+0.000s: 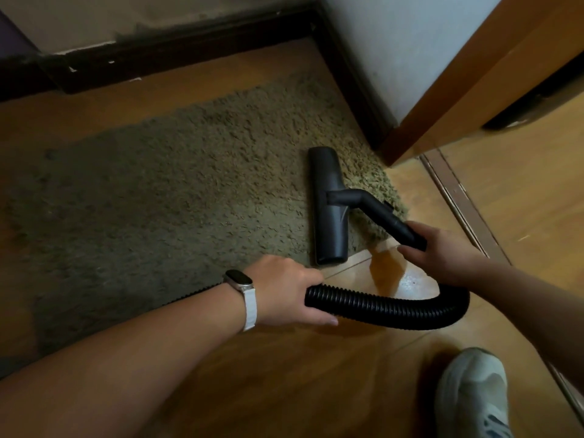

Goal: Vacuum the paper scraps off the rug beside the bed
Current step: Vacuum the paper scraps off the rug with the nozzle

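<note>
A shaggy olive-brown rug (177, 184) lies on the wooden floor. The black vacuum floor head (328, 203) rests on the rug's right end, its near tip over the rug's front edge. My right hand (442, 248) grips the black wand (392, 222) just behind the head's bent neck. My left hand (290, 292), with a white-strapped watch on the wrist, holds the ribbed black hose (392, 308), which loops between the two hands. I see no paper scraps on the rug.
A dark skirting board (177, 52) runs along the far wall and turns down the right side. A wooden door frame (448, 105) stands at the right with a floor threshold strip (461, 203). My white shoe (474, 393) is at the bottom right.
</note>
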`<state>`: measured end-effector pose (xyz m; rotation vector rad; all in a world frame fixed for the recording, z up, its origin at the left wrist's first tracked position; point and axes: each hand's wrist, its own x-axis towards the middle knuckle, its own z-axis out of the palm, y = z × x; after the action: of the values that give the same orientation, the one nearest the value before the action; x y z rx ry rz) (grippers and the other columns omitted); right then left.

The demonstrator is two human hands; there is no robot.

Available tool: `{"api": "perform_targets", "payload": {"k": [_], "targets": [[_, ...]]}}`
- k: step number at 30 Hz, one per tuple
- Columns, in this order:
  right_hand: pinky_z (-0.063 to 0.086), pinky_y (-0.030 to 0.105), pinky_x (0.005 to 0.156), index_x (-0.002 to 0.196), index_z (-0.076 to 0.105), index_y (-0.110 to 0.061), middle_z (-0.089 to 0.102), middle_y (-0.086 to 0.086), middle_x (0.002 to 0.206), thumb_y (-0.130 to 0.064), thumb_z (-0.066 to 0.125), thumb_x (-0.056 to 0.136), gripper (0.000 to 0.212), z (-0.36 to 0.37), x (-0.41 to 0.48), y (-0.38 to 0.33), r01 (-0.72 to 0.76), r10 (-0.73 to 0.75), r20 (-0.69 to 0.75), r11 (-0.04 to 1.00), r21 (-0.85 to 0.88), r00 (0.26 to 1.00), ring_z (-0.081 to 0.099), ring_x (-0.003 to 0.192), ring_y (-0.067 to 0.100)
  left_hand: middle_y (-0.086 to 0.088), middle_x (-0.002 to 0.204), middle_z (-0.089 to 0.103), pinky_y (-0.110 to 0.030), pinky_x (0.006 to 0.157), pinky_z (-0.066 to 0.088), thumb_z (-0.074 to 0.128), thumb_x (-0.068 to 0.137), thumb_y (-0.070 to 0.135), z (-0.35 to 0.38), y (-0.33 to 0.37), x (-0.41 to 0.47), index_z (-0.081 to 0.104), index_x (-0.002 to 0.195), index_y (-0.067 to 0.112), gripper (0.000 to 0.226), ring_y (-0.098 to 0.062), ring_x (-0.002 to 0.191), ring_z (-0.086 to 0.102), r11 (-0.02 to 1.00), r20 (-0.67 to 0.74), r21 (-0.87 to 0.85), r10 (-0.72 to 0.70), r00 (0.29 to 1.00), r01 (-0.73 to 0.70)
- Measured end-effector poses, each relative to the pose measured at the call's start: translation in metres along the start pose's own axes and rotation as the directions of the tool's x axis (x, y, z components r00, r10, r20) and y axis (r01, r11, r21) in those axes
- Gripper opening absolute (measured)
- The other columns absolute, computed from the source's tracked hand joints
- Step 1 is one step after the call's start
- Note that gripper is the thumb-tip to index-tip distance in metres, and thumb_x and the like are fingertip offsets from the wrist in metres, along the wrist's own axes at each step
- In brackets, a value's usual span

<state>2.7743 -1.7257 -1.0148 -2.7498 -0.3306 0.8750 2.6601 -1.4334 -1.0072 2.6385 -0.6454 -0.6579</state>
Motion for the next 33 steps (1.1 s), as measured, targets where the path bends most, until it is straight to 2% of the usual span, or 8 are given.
{"api": "perform_targets", "payload": {"k": [4, 8, 11, 14, 17, 21, 26, 33], "targets": [[0.046, 0.030, 0.054, 0.114, 0.052, -0.034, 0.062, -0.002, 0.073, -0.038, 0.064, 0.093, 0.024, 0.010, -0.004, 0.002, -0.045, 0.045, -0.038, 0.999, 0.011, 0.998, 0.061, 0.062, 0.013, 0.012, 0.073, 0.057, -0.025, 0.057, 0.044, 0.041, 0.077, 0.084, 0.006, -0.001, 0.004, 0.052, 0.087, 0.033, 0.053, -0.006, 0.066, 0.054, 1.000, -0.005, 0.017, 0.014, 1.000, -0.014], [0.046, 0.033, 0.059, 0.114, 0.054, -0.030, 0.062, -0.002, 0.076, -0.036, 0.063, 0.093, 0.024, 0.017, -0.001, -0.008, -0.027, 0.028, -0.045, 1.000, 0.016, 0.999, 0.060, 0.066, 0.013, 0.013, 0.076, 0.058, -0.026, 0.063, 0.050, 0.040, 0.077, 0.085, 0.012, -0.010, -0.001, 0.055, 0.094, 0.034, 0.056, -0.005, 0.067, 0.056, 1.000, 0.010, 0.007, 0.005, 1.000, -0.005], [0.043, 0.029, 0.054, 0.110, 0.053, -0.029, 0.060, -0.002, 0.074, -0.034, 0.062, 0.093, 0.020, 0.020, 0.006, -0.023, 0.024, -0.025, -0.057, 1.000, -0.018, 0.998, 0.057, 0.063, 0.010, 0.014, 0.077, 0.058, -0.027, 0.066, 0.050, 0.040, 0.077, 0.084, 0.013, -0.016, -0.006, 0.056, 0.097, 0.034, 0.056, -0.005, 0.069, 0.056, 1.000, 0.021, 0.007, -0.005, 1.000, 0.005], [0.048, 0.033, 0.057, 0.111, 0.054, -0.027, 0.061, -0.002, 0.074, -0.034, 0.063, 0.093, 0.022, 0.021, 0.013, -0.036, 0.113, -0.113, -0.050, 0.994, -0.007, 0.992, 0.060, 0.063, 0.012, 0.013, 0.076, 0.056, -0.025, 0.061, 0.044, 0.042, 0.078, 0.082, 0.012, -0.023, -0.010, 0.055, 0.092, 0.034, 0.052, -0.004, 0.068, 0.054, 1.000, 0.010, 0.011, -0.010, 1.000, 0.010], [0.045, 0.030, 0.054, 0.112, 0.054, -0.027, 0.059, -0.004, 0.071, -0.034, 0.063, 0.093, 0.022, 0.022, 0.016, -0.042, 0.154, -0.156, -0.046, 0.987, -0.038, 0.987, 0.058, 0.062, 0.011, 0.012, 0.077, 0.059, -0.026, 0.061, 0.046, 0.042, 0.077, 0.083, 0.013, -0.028, -0.015, 0.056, 0.092, 0.032, 0.055, -0.006, 0.070, 0.056, 1.000, 0.002, 0.019, -0.022, 1.000, 0.022], [0.043, 0.030, 0.055, 0.113, 0.054, -0.027, 0.059, -0.004, 0.072, -0.035, 0.063, 0.093, 0.023, 0.026, 0.007, -0.032, 0.069, -0.070, -0.083, 0.997, -0.016, 0.994, 0.057, 0.062, 0.010, 0.012, 0.076, 0.058, -0.028, 0.063, 0.048, 0.040, 0.076, 0.085, 0.014, -0.026, -0.014, 0.053, 0.090, 0.033, 0.055, -0.008, 0.069, 0.057, 0.999, 0.008, 0.037, -0.022, 1.000, 0.021], [0.043, 0.029, 0.054, 0.110, 0.054, -0.028, 0.061, -0.002, 0.074, -0.039, 0.062, 0.094, 0.021, 0.048, -0.014, -0.017, -0.059, 0.074, -0.127, 0.992, 0.114, 0.989, 0.059, 0.064, 0.012, 0.012, 0.079, 0.060, -0.031, 0.066, 0.052, 0.036, 0.077, 0.086, 0.017, -0.021, -0.009, 0.052, 0.091, 0.032, 0.058, -0.009, 0.071, 0.058, 0.997, 0.024, 0.064, 0.042, 0.999, -0.043], [0.053, 0.039, 0.059, 0.111, 0.054, -0.030, 0.062, -0.001, 0.071, -0.041, 0.061, 0.093, 0.021, 0.063, -0.027, -0.027, -0.060, 0.094, -0.212, 0.985, 0.164, 0.973, 0.061, 0.062, 0.016, 0.011, 0.079, 0.061, -0.029, 0.064, 0.049, 0.037, 0.077, 0.085, 0.020, -0.029, -0.024, 0.051, 0.089, 0.031, 0.057, -0.011, 0.072, 0.059, 0.995, 0.007, 0.093, 0.044, 0.999, -0.045]]}}
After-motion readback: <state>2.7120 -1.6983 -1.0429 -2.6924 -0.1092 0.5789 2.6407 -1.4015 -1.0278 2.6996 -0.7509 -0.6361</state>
